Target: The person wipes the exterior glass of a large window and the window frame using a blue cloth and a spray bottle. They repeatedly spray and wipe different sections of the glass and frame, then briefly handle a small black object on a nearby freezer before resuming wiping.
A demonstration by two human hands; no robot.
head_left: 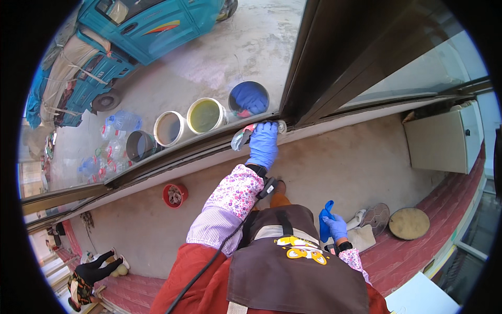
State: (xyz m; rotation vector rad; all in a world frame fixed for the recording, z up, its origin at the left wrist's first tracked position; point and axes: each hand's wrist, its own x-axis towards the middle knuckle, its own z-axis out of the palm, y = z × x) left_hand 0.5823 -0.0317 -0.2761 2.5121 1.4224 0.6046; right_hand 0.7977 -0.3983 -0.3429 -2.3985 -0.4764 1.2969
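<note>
My left hand [264, 144], in a blue glove, is closed on a grey and red cloth [242, 137] and presses it on the lower rail of the window frame [209, 144]. Part of the cloth is hidden under the fingers. Lower down on the right, beside my brown apron [298, 272], my right hand [336, 227] is gloved in blue too. Its fingers are closed round a bright blue cloth [327, 214], whose upper end sticks up free.
Behind the glass stand white buckets [205, 116], a dark bucket with blue cloth [249, 98], plastic bottles [124, 121] and a teal truck [151, 31]. Indoors are a small red bucket [175, 195], a pale cabinet [438, 140], a round stool top [409, 223] and another person [89, 275].
</note>
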